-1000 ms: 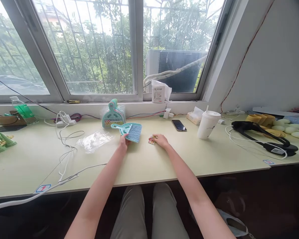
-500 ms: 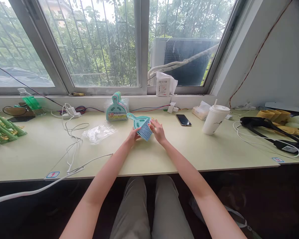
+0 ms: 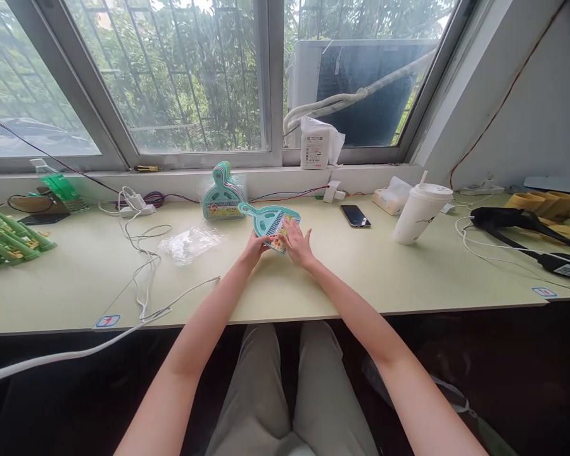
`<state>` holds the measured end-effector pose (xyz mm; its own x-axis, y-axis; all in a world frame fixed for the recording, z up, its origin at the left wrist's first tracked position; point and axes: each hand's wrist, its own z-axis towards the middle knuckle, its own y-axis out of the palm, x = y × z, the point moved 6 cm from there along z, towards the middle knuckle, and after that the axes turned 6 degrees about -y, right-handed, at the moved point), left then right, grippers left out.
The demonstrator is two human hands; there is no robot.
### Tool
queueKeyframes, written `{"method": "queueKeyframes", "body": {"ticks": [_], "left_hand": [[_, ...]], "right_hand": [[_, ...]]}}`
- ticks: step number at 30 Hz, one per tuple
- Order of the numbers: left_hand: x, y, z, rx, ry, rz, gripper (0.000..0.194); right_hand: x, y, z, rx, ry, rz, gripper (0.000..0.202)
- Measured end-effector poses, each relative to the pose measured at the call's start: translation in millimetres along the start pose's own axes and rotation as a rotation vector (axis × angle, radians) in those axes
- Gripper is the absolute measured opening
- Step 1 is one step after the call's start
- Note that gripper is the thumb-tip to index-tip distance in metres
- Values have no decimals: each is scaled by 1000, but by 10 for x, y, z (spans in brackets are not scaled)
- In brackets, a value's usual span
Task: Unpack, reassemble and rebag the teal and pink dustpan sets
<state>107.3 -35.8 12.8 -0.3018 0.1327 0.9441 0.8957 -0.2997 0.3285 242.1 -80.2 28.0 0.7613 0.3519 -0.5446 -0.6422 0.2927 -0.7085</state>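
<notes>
My left hand (image 3: pixel 255 248) is closed on the lower left edge of a teal mini dustpan (image 3: pixel 265 220), which is tilted above the table with its handle pointing up and left. A brush with blue bristles (image 3: pixel 272 226) lies in the pan. Over the bristles is a colourful printed label (image 3: pixel 278 238). My right hand (image 3: pixel 298 244) lies on the label's right part with fingers stretched out, hiding some of it. Behind and to the left stands a stack of similar dustpans (image 3: pixel 222 197) with labels and clear wrap.
Crumpled clear plastic (image 3: pixel 190 244) and white cables (image 3: pixel 145 272) lie to the left. On the right are a phone (image 3: pixel 355 216), a tissue pack (image 3: pixel 390 197), a white cup with a straw (image 3: pixel 420 215) and a black strap (image 3: pixel 508 231). Green woven pieces (image 3: pixel 14 240) sit far left.
The printed label now covers much of the bristles, which were bare before. My right hand has gone from bent fingers at the brush's edge to lying flat on the label. The view has tilted down slightly.
</notes>
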Motion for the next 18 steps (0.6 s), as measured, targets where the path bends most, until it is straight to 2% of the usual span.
{"method": "queueKeyframes", "body": {"ticks": [2, 4, 6, 8, 11, 13, 15, 17, 18], "left_hand": [[4, 7, 8, -21, 6, -7, 56], [4, 23, 13, -59, 16, -2, 57], [1, 39, 14, -93, 21, 19, 57], [1, 45, 10, -109, 21, 51, 58], [26, 52, 2, -120, 26, 104, 60], [57, 70, 2, -141, 30, 137, 62], [83, 55, 15, -120, 11, 185, 55], [108, -34, 35, -14, -23, 327, 48], [144, -116, 40, 82, -15, 447, 49]], "right_hand": [[94, -118, -1, 201, 91, 163, 66], [228, -149, -7, 290, 215, 456, 68], [317, -61, 2, 200, 328, 798, 56], [352, 26, 0, 93, 420, 1035, 35], [389, 42, -9, 109, 494, 1153, 17], [389, 33, -11, 140, 511, 1177, 14], [382, 19, -17, 163, 525, 1186, 13], [382, -3, -27, 181, 530, 1186, 14], [387, -16, -32, 189, 526, 1180, 14]]}}
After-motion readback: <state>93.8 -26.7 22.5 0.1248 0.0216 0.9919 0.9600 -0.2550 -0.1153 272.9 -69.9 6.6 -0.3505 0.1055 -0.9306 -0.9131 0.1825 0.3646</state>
